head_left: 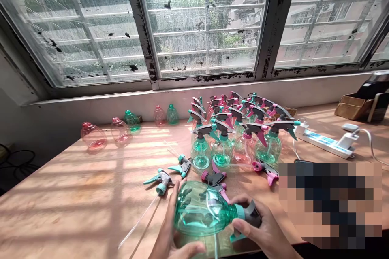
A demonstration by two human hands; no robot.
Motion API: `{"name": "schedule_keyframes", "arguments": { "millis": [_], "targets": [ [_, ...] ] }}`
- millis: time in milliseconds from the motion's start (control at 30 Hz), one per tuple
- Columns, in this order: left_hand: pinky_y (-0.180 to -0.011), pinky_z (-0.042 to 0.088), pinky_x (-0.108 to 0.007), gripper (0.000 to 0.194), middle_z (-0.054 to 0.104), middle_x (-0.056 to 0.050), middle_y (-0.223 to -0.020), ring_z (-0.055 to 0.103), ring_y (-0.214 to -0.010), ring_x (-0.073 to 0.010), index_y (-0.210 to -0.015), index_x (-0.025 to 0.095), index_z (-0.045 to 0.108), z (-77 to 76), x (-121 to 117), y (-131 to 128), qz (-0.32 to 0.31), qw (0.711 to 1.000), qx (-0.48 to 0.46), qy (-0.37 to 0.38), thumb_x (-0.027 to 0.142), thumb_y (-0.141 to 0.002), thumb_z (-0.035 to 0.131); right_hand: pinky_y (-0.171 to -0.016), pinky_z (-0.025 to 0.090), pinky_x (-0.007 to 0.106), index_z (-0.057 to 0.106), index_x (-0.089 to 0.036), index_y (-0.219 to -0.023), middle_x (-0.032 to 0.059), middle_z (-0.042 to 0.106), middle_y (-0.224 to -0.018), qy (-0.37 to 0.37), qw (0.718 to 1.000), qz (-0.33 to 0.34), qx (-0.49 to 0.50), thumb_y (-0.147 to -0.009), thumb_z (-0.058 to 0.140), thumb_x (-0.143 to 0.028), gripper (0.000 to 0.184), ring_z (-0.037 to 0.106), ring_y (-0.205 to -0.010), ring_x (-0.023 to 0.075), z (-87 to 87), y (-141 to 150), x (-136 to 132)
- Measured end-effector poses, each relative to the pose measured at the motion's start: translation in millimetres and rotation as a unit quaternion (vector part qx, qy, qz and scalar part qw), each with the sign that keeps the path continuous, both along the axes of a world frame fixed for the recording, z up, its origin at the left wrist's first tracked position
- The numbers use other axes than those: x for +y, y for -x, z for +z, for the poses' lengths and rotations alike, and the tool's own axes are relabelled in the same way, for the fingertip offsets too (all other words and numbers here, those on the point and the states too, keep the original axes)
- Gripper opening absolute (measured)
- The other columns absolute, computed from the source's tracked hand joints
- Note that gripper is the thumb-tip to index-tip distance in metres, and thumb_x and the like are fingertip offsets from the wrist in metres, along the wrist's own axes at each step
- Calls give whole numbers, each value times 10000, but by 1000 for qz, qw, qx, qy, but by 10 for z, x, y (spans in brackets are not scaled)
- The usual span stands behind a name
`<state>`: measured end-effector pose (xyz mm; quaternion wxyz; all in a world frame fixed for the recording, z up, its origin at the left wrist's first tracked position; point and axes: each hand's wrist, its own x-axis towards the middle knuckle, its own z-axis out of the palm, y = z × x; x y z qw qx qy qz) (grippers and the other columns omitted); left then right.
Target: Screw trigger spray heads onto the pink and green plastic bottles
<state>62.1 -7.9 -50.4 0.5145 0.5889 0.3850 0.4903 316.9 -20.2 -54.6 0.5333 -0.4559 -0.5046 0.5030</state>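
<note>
A clear green spray bottle lies on its side between my hands, its neck pointing right. My left hand wraps around its base end, thumb along the near side. At the neck, my right hand grips the grey and teal trigger sprayer by its collar; it sits at the mouth of the bottle, but how tightly I cannot tell. Loose teal sprayers with thin tubes lie just beyond my left hand. Loose pink and dark grey sprayers lie past the bottle.
Behind them stand several green and pink bottles fitted with sprayers. Bottles without sprayers, such as a pink one, are along the far left. A power strip and a brown box are at right. A pixelated patch hides the table's right front.
</note>
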Motion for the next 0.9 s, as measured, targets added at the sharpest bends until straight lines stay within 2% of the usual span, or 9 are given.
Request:
{"name": "schedule_keyframes", "arguments": {
  "millis": [100,267,367,467,533,667,800,900],
  "targets": [
    [-1324,102,-509,1055,274,-63,-1754,146,-1628,-397,-1659,336,288,-11,13,47,-4,1000,9,-20,618,-791,816,-589,516,274,752,-215,-995,-16,647,-693,-5,1000,4,-11,-770,859,-537,407,658,-605,192,21,-1,-4],
    [-1318,152,-530,989,294,-74,-1744,205,-1614,-403,-1652,336,310,19,-4,21,-12,999,19,-32,515,-826,825,-587,532,281,732,-206,-1001,-15,664,-672,3,1000,-4,21,-772,862,-539,424,669,-594,197,25,7,2],
    [-1299,222,-528,989,265,-78,-1750,239,-1605,-395,-1653,371,270,38,-20,-42,-7,999,21,-42,511,-840,816,-588,536,287,711,-198,-1017,-11,676,-647,8,999,-9,40,-784,857,-543,441,686,-587,205,9,8,10],
    [-1257,334,-513,926,277,-103,-1739,369,-1552,-381,-1645,376,266,56,-28,-85,2,999,16,-52,488,-881,777,-587,533,288,700,-190,-1032,-11,671,-648,6,999,-17,41,-796,851,-546,453,686,-581,200,-9,6,13],
    [-1254,352,-501,910,315,-102,-1724,422,-1525,-371,-1633,380,291,73,-31,-80,5,998,15,-56,451,-878,794,-589,541,291,695,-189,-1035,-12,668,-657,6,999,-16,43,-795,854,-549,461,689,-585,200,-17,6,11],
    [-1274,326,-485,1049,297,-84,-1740,301,-1586,-394,-1656,360,268,103,-51,-20,-17,999,7,-40,539,-802,849,-596,564,298,693,-191,-1036,-5,681,-675,7,999,-8,41,-792,853,-562,473,701,-597,207,-10,9,6],
    [-1299,261,-469,1012,301,-86,-1743,294,-1595,-364,-1683,327,182,116,-78,4,-15,1000,13,15,530,-885,770,-603,558,290,703,-189,-1045,-8,684,-671,3,999,-4,49,-801,857,-542,456,700,-602,202,8,5,1],
    [-1300,257,-482,975,311,-85,-1738,246,-1609,-373,-1670,324,253,143,-75,-7,-5,1000,27,-14,483,-876,796,-601,560,281,702,-184,-1046,-18,672,-671,2,998,-3,58,-815,857,-525,440,693,-595,188,16,1,0]
  ]
}}
